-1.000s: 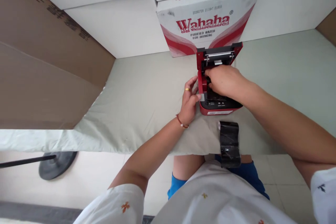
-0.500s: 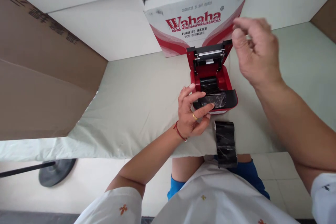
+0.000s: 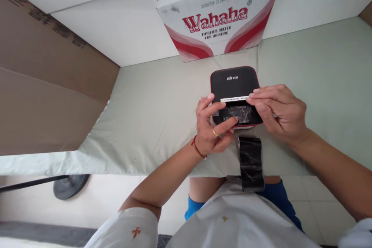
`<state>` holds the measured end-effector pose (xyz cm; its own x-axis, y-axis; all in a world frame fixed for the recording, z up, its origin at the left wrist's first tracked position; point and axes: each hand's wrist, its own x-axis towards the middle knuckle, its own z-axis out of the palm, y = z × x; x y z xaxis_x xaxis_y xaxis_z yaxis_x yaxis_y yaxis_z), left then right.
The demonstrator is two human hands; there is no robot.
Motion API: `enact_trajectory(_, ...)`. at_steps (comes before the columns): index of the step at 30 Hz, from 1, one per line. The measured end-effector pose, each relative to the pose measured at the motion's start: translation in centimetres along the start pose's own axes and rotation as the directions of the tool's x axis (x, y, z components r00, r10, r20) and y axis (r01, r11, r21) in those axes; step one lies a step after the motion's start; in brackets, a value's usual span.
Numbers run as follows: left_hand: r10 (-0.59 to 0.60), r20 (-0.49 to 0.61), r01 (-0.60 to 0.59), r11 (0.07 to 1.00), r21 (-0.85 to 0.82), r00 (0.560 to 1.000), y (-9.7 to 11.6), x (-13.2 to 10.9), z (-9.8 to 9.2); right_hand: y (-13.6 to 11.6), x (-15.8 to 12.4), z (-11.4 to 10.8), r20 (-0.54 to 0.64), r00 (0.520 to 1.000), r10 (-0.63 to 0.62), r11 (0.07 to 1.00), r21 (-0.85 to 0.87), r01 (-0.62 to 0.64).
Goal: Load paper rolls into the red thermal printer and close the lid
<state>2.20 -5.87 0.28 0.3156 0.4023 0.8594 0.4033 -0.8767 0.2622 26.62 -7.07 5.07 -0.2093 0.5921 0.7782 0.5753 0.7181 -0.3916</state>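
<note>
A small black and red printer [image 3: 235, 85] stands on the cloth-covered table with its lid down. A strip of shiny black film [image 3: 242, 114] lies across its front part, below a white label. My left hand [image 3: 213, 124] rests at the printer's left front, fingers apart, one fingertip pressing on the film. At the right, my right hand [image 3: 280, 112] touches the lid's front right edge with its fingers close together; nothing is held in it. In front of the printer, a black film roll [image 3: 250, 162] lies partly unrolled and hangs over the table edge.
A white and red Wahaha carton [image 3: 219, 27] stands behind the printer, against white boxes [image 3: 116, 31]. At the left is a large brown carton [image 3: 52, 85]. A black round stand base [image 3: 71, 186] is on the floor at the lower left.
The printer's lid, raised before, is now down over the inner roll. My right hand has come down from above onto the lid's right side. My left hand has stayed nearly in place.
</note>
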Motion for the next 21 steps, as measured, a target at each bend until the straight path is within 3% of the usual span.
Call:
enact_trajectory(6,-0.021,0.070,0.025,0.998,-0.060,0.997,0.1,-0.1,0.4,-0.3,-0.2,0.4,0.032,0.999,-0.007,0.997,-0.076,0.010)
enact_trajectory(9,-0.038,0.040,0.041,0.997,-0.062,0.998,-0.4,-0.1,0.4,-0.5,-0.1,0.3,0.041,0.999,-0.003,0.995,-0.100,0.007)
enact_trajectory(12,-0.124,-0.007,0.122,0.984,-0.130,0.992,-1.3,0.0,0.3,-0.6,-0.2,0.6,0.026,1.000,0.013,0.996,-0.084,-0.011)
enact_trajectory(16,-0.251,0.010,0.243,0.924,-0.296,0.968,-2.2,0.0,0.2,-0.7,-0.4,0.9,0.003,0.997,0.077,0.995,-0.055,-0.077)
enact_trajectory(19,-0.344,0.016,0.320,0.852,-0.415,0.939,-2.3,0.1,0.4,-0.9,-0.7,0.6,0.046,0.992,0.120,0.993,-0.029,-0.118)
enact_trajectory(21,-0.392,0.032,0.357,0.799,-0.484,0.920,-2.4,0.2,0.6,-1.1,-1.0,0.3,0.079,0.993,0.083,0.996,0.021,-0.085)
